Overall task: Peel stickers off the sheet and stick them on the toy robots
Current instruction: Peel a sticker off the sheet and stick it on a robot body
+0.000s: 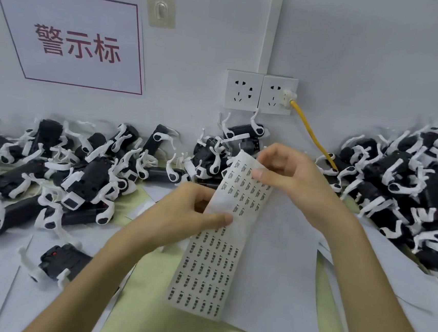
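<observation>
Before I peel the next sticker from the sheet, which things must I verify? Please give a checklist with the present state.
1. Left hand pinches the long white sticker sheet with small black labels at its left edge: ok.
2. Right hand pinches the sheet's upper part, thumb on the labels: ok.
3. Many label rows remain on the sheet: ok.
4. One label's corner already lifted: cannot tell.
5. Black toy robot with white limbs lies alone near the left forearm, probably reachable: ok.
</observation>
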The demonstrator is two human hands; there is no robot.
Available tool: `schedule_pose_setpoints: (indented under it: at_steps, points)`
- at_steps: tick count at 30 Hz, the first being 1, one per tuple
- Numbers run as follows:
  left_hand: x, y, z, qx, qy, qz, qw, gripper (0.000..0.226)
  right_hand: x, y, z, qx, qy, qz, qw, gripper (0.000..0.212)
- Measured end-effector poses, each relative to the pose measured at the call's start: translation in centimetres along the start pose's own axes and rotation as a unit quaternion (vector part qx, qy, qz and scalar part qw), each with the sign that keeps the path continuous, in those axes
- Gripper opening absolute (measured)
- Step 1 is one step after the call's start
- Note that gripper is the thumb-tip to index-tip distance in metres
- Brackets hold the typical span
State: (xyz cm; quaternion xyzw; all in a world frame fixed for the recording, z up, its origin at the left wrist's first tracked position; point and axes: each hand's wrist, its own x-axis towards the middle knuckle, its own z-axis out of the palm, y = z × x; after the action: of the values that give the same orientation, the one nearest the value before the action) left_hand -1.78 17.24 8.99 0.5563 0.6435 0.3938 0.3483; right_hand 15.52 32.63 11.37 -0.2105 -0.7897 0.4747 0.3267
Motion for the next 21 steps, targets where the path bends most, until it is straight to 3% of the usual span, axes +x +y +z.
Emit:
schedule_pose_setpoints:
  at_steps: [4,9,11,15,21]
  points:
    - [0.0,0.0,-0.3,-0.051,0.059,-0.022,0.997,0.009,0.0,-0.6,0.7,-0.071,0.032,-0.019,0.997,0.027]
    - [-0.1,0.0,-0.6,-0.115,0.103,-0.031,0.987,0.014,-0.1,-1.8,1.9,-0.181,0.158,-0.15,0.959,0.045]
    - [-0.1,0.0,-0.7,-0.138,0.114,-0.028,0.983,0.015,-0.2,-2.1,2.0,-0.201,0.178,-0.179,0.946,0.043]
    - [-0.1,-0.1,-0.7,-0.165,0.114,-0.015,0.98,0.015,-0.5,-2.3,2.2,-0.168,0.102,-0.149,0.969,0.018]
    - [-0.1,0.0,-0.6,-0.184,0.121,0.018,0.975,0.011,-0.4,-1.8,3.1,-0.18,0.036,-0.105,0.977,0.023]
